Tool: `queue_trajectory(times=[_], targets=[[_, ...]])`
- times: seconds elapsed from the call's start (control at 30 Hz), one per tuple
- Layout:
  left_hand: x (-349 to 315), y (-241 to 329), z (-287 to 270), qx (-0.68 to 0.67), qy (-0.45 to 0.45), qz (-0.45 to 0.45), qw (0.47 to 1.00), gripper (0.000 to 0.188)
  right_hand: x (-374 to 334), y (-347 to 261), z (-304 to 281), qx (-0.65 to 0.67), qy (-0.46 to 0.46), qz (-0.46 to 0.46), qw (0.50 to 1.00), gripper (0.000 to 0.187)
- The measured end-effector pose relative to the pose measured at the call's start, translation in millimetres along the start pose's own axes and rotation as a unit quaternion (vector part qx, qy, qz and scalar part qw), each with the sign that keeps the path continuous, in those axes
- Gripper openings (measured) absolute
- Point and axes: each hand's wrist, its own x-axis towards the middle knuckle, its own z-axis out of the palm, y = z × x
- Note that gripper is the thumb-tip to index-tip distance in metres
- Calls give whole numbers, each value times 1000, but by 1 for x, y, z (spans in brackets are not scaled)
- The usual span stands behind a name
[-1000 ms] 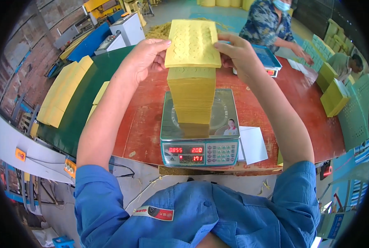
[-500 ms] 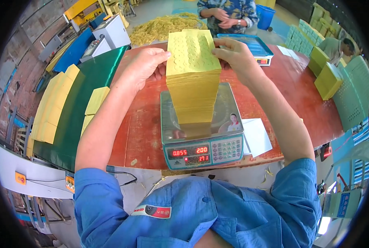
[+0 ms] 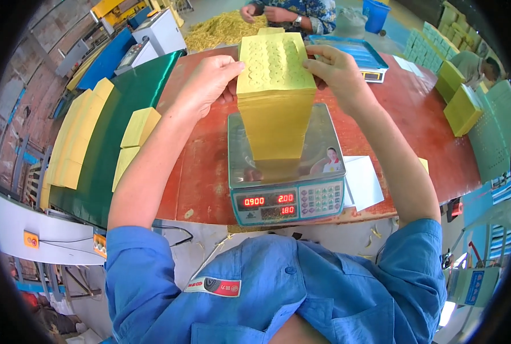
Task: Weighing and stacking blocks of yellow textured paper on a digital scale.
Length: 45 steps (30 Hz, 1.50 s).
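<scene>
A tall stack of yellow paper sheets (image 3: 275,114), with rows of scalloped round cuts on its top sheet, stands upright on a digital weighing scale (image 3: 324,155). My left hand (image 3: 215,83) grips the stack's left side near the top, thumb against the edge and fingers curled partly out of sight. On the opposite side, my right hand (image 3: 337,74) holds the upper right edge, with its thumb and fingers on the paper. Red digits glow on the scale's front display (image 3: 267,205). Behind the stack's top, another piece of yellow paper (image 3: 271,31) peeks out.
The red table (image 3: 204,166) carries white paper (image 3: 363,182), a blue tray scale (image 3: 353,54) and yellow stacks (image 3: 463,109) at right. More yellow stacks (image 3: 140,127) lie on the green surface (image 3: 98,189) at left. A co-worker in patterned sleeves (image 3: 318,14) is across the table.
My view has shifted slightly, and both hands stay at the stack's sides. The scale's lit digits have changed. The co-worker's hands have moved left, toward the yellow scrap pile.
</scene>
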Motion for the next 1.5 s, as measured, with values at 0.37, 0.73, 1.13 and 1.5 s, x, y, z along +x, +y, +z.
queue_trajectory(times=[0.37,0.73,1.13,1.5], targets=[[-7,-14,11,24,68,42,996,22,-2,24,3,-137,28,-121,983,40],[-116,-71,-33,-118,394,74,908,18,-88,27,-72,92,79,-63,991,26],[-210,-83,24,-195,415,9,889,21,-152,69,-120,112,-12,70,991,27],[-206,-77,34,-209,372,-10,904,18,-174,76,-118,140,-27,95,985,26]])
